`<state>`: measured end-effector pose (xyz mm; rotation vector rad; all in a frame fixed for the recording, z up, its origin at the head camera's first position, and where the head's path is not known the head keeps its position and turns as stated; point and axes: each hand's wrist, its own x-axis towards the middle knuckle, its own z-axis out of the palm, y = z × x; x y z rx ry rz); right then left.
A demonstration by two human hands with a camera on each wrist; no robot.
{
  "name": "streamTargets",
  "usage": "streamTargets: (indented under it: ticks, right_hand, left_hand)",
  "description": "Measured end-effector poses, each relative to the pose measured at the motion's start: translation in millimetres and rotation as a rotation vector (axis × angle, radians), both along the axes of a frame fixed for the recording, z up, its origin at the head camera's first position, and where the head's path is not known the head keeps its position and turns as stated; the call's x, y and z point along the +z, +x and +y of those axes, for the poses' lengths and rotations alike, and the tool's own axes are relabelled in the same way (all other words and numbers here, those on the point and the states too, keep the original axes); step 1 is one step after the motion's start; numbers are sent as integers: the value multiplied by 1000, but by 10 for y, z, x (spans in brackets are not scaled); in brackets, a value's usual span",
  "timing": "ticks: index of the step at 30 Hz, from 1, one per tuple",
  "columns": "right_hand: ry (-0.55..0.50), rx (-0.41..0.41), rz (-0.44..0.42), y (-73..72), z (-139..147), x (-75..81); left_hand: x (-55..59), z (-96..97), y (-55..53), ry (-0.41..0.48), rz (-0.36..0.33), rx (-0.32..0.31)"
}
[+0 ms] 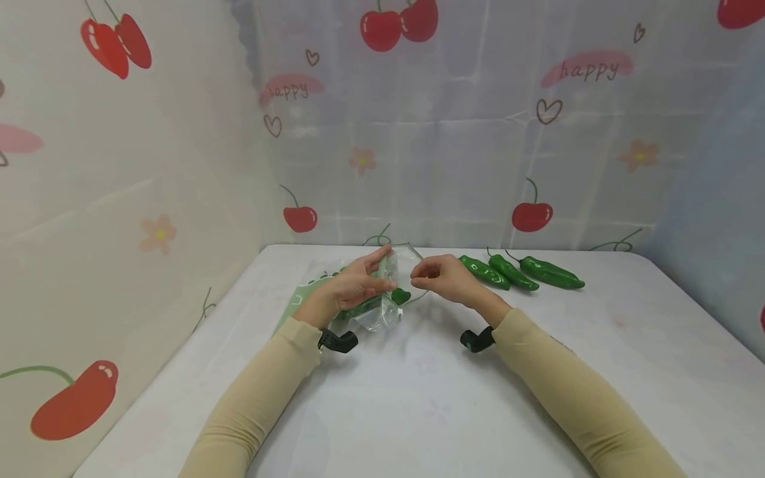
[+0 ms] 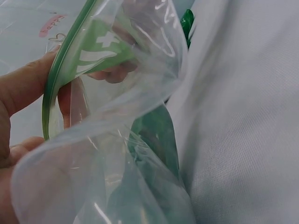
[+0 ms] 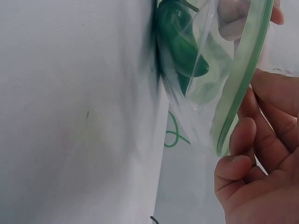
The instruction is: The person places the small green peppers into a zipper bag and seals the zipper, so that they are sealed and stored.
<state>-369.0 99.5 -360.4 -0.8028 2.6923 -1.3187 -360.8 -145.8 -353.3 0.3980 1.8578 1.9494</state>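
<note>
In the head view, the left hand (image 1: 352,289) and crumpled folds of the clear bag (image 1: 375,320) cover much of the green contents (image 1: 400,296), so how many pieces lie inside cannot be told. The right hand (image 1: 451,280) hides one end of the leftmost loose pepper (image 1: 487,273). Both sleeves (image 1: 251,398) run off the lower edge. In the left wrist view, plastic blurs the green shapes, and the left edge crops the hand. In the right wrist view, the right edge cuts the palm; the zip strip (image 3: 245,77) leaves at the top.
</note>
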Motion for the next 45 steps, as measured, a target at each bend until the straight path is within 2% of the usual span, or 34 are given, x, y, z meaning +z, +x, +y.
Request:
streamTargets:
  ticks: [10,23,30,39,45]
  right_hand:
    - [3,3,2,-20,137,25]
    - [-3,-33,-39,-152,572,78]
    - [35,-84,-53,-269,773,76]
    - [50,-172,-99,-295,1087,168]
    - [41,-208,-76,-297,1313,214]
  left_hand:
    - [-4,4,-15,20,-2,-2]
    - [-13,-3,-2,86,-23,-40]
    - [-15,-7,3,83,-31,-26]
    - [-19,-6,-9,81,-21,-35]
    - [-8,-9,0,71,-20,-31]
